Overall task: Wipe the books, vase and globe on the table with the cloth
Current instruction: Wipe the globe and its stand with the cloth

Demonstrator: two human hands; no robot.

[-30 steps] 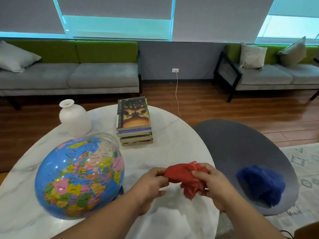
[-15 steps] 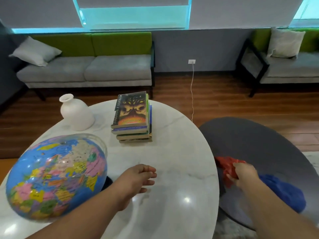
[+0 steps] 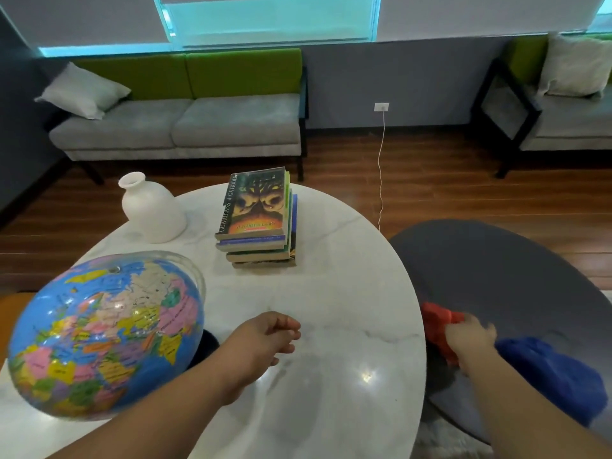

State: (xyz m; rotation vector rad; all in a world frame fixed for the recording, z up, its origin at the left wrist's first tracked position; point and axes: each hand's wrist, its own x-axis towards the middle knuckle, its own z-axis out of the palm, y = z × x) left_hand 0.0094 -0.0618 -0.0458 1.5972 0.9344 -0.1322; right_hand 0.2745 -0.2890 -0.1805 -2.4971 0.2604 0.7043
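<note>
The fingers (image 3: 286, 326) of my left hand (image 3: 261, 342) hang loosely curled, holding nothing, over the near part of the white surface (image 3: 331, 293), while those of my right hand (image 3: 470, 336) lie on the red cloth (image 3: 435, 321) on the lower dark surface (image 3: 496, 260) to the right, too blurred to tell whether they clamp it. A blue cloth (image 3: 556, 376) lies just right of that hand. On the white surface the globe (image 3: 106, 332) stands near left, the vase (image 3: 152, 210) far left, and the books (image 3: 258, 220) are stacked far middle.
</note>
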